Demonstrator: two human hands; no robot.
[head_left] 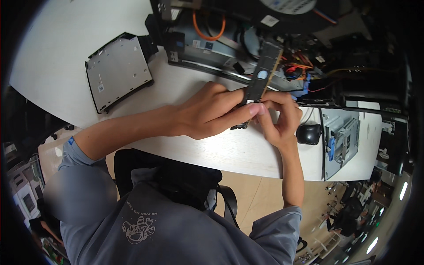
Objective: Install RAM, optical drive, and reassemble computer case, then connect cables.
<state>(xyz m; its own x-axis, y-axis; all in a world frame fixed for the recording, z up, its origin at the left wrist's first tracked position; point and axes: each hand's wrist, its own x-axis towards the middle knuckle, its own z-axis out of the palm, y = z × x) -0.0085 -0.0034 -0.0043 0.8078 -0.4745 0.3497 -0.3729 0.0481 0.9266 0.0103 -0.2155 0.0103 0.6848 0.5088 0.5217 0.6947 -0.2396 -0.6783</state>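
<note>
Clock positions are read from the point where both hands meet. The white table (190, 152) extends beneath the work. An open desktop computer case (201, 55), its internal wiring exposed, occupies the sector from 11 to 3 o'clock. A flat metal housing (117, 73) with black edges lies on the table between 9 and 10 o'clock. A metal chassis part (344, 139) with a blue latch is located between 3 and 4 o'clock.

The left hand (207, 110) enters from 9 o'clock; its grip is narrow, holding the memory module (256, 88) near the lower end. The right hand (281, 119) enters from 5 o'clock; its grip is likewise narrow on the module, thumb tips side by side. A black mouse (308, 134) sits near the right hand at 4 o'clock. The module is in front of the case, tilted, upper end toward 1 o'clock, and carries a round sticker (262, 74).
</note>
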